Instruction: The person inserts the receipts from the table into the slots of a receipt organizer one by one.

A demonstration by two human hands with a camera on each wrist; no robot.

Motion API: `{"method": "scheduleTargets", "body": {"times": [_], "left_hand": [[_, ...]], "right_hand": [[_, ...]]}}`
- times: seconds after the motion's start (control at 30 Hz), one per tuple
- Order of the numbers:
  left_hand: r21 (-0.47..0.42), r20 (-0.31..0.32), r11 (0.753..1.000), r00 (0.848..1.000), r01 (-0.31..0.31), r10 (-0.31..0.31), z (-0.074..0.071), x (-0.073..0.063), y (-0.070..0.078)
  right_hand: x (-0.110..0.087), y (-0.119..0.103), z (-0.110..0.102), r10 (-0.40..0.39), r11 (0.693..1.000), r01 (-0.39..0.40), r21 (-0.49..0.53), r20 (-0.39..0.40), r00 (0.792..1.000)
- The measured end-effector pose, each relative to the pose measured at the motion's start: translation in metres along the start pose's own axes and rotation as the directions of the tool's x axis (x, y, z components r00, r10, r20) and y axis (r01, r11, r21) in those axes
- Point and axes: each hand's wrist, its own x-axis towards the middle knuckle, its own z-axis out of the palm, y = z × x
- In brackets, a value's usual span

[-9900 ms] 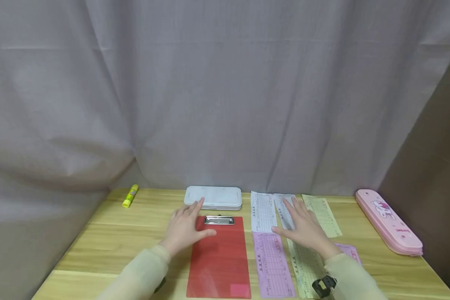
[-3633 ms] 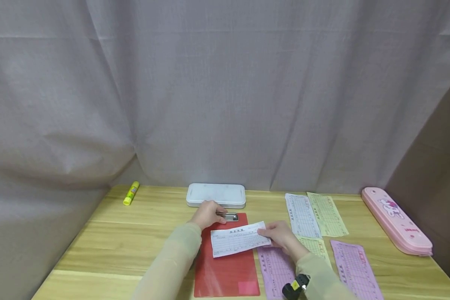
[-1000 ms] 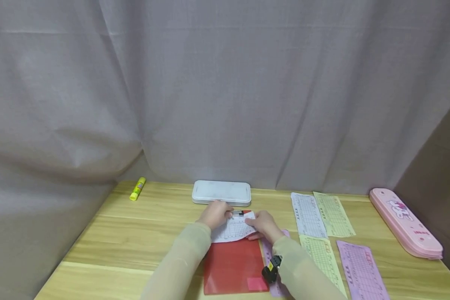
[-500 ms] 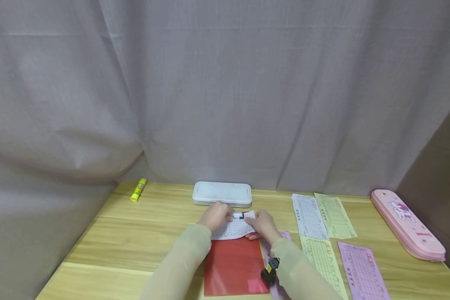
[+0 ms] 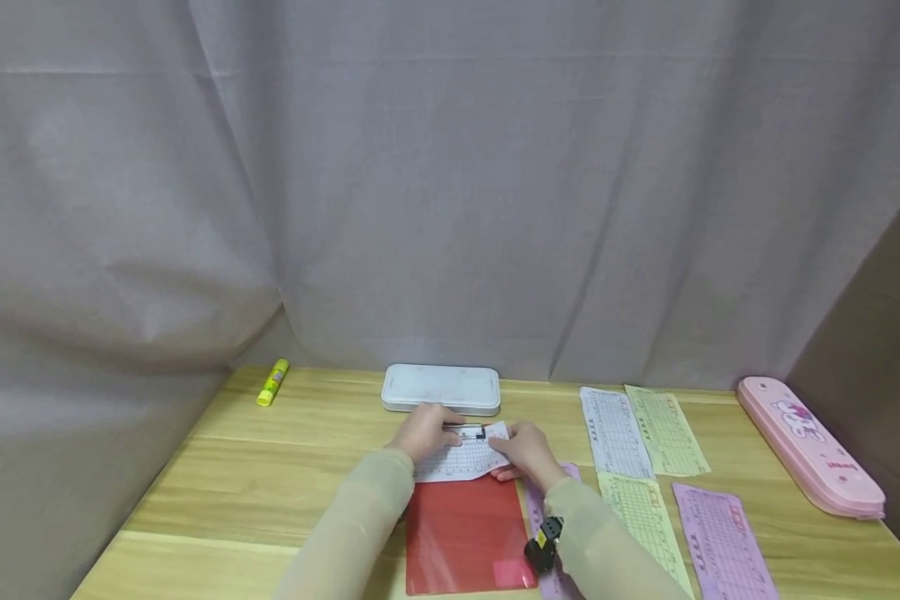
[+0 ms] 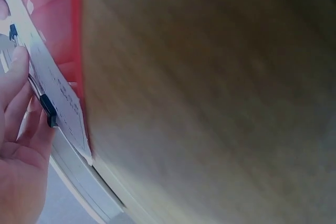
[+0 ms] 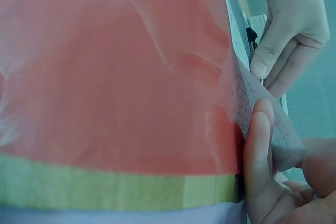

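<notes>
A red clipboard lies in the middle of the table, its metal clip at the far end. My left hand grips the clip between thumb and fingers; the clip's black end tip shows in the left wrist view. Crosswise over the board's top lies a white printed slip, overlapping the clip area. My right hand pinches the slip's right end, which bends up from the board in the right wrist view. A pink tab marks the board's near right corner.
Right of the clipboard lie another white slip, two yellow slips and two purple slips, one partly under my right arm. A white case stands behind the clip, a pink pencil case far right, a yellow glue stick far left.
Both hands were spread above the table at first. The right hand took a white slip and brought it sideways to the board's top; the left took hold of the clip. Lately the hands barely moved.
</notes>
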Motion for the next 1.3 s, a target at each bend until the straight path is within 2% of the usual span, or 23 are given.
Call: {"method": "scheduleTargets", "body": {"times": [0.17,0.37,0.47,0.63,0.7,1.03,1.17,1.3], "left_hand": [[-0.061,0.004,0.998,1.0,0.003,-0.003,-0.003,0.0,-0.001],[-0.111,0.016,0.994,1.0,0.009,-0.007,-0.004,0.001,-0.003],[-0.12,0.026,0.992,0.999,0.032,-0.029,-0.005,0.001,-0.004],[-0.101,0.031,0.994,0.999,0.046,-0.043,-0.006,0.001,-0.003],[-0.085,0.028,0.995,0.999,0.049,-0.047,-0.007,0.001,-0.002],[-0.031,0.001,0.999,0.999,0.038,-0.038,-0.007,0.003,0.0],[-0.003,-0.008,1.0,1.0,0.022,-0.022,-0.005,0.001,-0.001],[0.019,-0.013,1.0,1.0,0.012,-0.012,-0.003,-0.001,-0.002]], "right_hand": [[0.0,-0.002,-0.001,-0.03,0.996,0.029,-0.079,-0.018,0.999],[0.001,-0.003,-0.007,-0.113,0.969,0.093,-0.229,-0.076,0.991],[0.002,-0.003,-0.012,-0.134,0.967,0.108,-0.232,-0.095,0.986],[0.006,-0.003,-0.024,-0.161,0.975,0.141,-0.17,-0.113,0.98],[0.008,-0.003,-0.031,-0.17,0.976,0.15,-0.16,-0.119,0.978],[0.014,0.004,-0.086,-0.223,0.929,0.165,-0.33,-0.145,0.964],[0.015,0.013,-0.107,-0.251,0.905,0.17,-0.391,-0.166,0.954],[0.019,0.024,-0.128,-0.255,0.881,0.158,-0.446,-0.167,0.953]]}}
